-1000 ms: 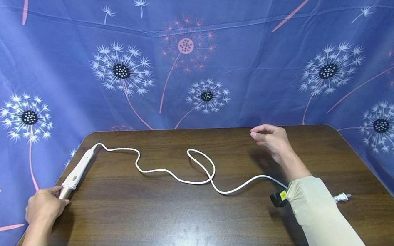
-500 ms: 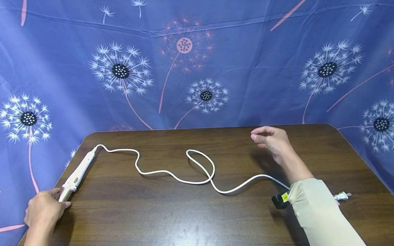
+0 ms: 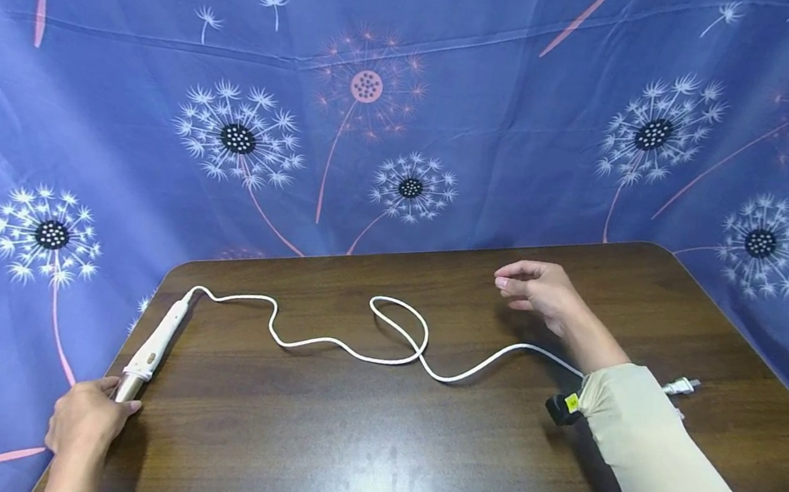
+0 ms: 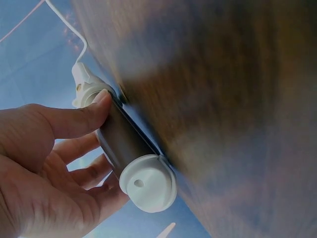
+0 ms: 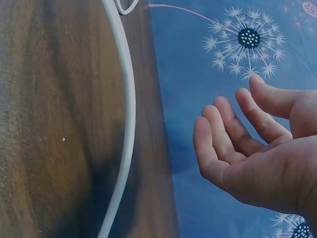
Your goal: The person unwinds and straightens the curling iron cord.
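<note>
At the table's left edge lies a curling iron (image 3: pixel 155 343) with a white handle and a metallic barrel. My left hand (image 3: pixel 85 414) grips it by the barrel. Up close in the left wrist view, the thumb lies over the barrel (image 4: pixel 124 136) with fingers beneath, and a white end cap (image 4: pixel 151 183) sticks out past the hand. The iron's white cord (image 3: pixel 343 345) runs rightward across the table with one loop. Over the table's far right part, my right hand (image 3: pixel 543 290) hovers with loosely bent fingers and holds nothing. The cord (image 5: pixel 130 99) passes below and beside it.
The white two-pin plug (image 3: pixel 681 386) lies right of my right sleeve, which hides part of the cord. A black wrist camera (image 3: pixel 563 408) sits under that wrist. Behind the brown wooden table (image 3: pixel 307 435) hangs a blue dandelion-patterned cloth (image 3: pixel 499 151).
My right hand has dropped slightly and its fingers have spread a little apart. My left hand keeps its grip on the curling iron. The head view has shifted slightly.
</note>
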`<state>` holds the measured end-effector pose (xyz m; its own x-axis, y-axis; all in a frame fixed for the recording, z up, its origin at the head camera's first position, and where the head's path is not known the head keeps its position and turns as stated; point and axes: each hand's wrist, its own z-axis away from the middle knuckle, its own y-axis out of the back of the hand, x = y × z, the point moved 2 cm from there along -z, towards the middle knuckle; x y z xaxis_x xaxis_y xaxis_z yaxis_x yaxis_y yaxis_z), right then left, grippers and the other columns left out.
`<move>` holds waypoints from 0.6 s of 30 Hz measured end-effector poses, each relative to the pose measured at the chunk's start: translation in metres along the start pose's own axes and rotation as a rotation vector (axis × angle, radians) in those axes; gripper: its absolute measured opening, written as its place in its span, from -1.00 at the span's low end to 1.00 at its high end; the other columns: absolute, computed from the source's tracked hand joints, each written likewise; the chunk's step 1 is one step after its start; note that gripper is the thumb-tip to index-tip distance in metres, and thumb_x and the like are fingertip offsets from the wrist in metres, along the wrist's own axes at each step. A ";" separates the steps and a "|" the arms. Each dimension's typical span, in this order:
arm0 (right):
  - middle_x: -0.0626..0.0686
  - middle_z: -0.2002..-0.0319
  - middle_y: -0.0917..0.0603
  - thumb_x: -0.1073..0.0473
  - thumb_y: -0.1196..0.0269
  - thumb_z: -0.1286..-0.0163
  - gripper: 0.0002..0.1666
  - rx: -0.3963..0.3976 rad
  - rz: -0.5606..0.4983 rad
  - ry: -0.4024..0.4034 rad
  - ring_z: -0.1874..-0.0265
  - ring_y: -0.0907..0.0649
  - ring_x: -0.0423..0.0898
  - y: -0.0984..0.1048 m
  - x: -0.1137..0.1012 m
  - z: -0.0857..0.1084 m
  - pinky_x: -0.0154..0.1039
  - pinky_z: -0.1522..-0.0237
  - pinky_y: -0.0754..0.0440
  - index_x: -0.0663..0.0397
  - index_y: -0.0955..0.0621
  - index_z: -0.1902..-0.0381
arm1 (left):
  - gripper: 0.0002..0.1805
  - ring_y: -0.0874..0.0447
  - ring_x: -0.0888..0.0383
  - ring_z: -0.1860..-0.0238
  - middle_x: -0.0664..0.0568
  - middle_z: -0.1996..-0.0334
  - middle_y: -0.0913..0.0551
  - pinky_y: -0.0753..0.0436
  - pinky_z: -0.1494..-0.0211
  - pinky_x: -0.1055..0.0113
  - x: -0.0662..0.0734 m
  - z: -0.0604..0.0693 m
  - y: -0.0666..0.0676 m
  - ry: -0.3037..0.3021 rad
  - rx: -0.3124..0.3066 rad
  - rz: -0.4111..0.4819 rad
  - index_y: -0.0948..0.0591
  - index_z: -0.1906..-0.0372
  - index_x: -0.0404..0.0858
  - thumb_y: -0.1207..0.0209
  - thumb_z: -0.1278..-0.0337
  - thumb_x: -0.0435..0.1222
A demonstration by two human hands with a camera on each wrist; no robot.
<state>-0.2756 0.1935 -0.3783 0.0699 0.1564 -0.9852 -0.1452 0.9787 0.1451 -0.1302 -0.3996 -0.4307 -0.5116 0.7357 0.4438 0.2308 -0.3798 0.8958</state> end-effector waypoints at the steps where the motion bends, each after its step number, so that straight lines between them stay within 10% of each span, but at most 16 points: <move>1: -0.11 0.35 -0.69 0.27 -0.26 -0.32 -0.61 -0.008 -0.002 -0.009 0.32 -0.67 -0.21 0.000 0.001 0.000 -0.22 0.18 -0.66 0.44 -0.50 -0.01 | -0.32 -0.42 -0.57 0.10 -0.59 0.00 -0.44 -0.46 0.37 -0.19 0.000 0.000 0.000 0.002 -0.002 -0.001 -0.49 -0.21 -0.28 -0.39 0.12 -0.20; 18: 0.31 -0.02 -0.56 0.11 -0.20 -0.39 -0.43 -0.347 0.103 -0.197 -0.11 -0.52 0.27 -0.007 0.013 0.009 0.04 0.07 -0.64 0.41 -0.40 -0.20 | -0.31 -0.45 -0.55 0.12 -0.58 0.02 -0.45 -0.46 0.40 -0.13 0.000 -0.001 0.001 0.015 -0.026 -0.012 -0.48 -0.22 -0.26 -0.39 0.11 -0.19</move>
<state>-0.2644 0.1898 -0.3913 0.2207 0.3067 -0.9259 -0.4830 0.8591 0.1695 -0.1307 -0.4005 -0.4302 -0.5266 0.7318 0.4327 0.2036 -0.3855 0.8999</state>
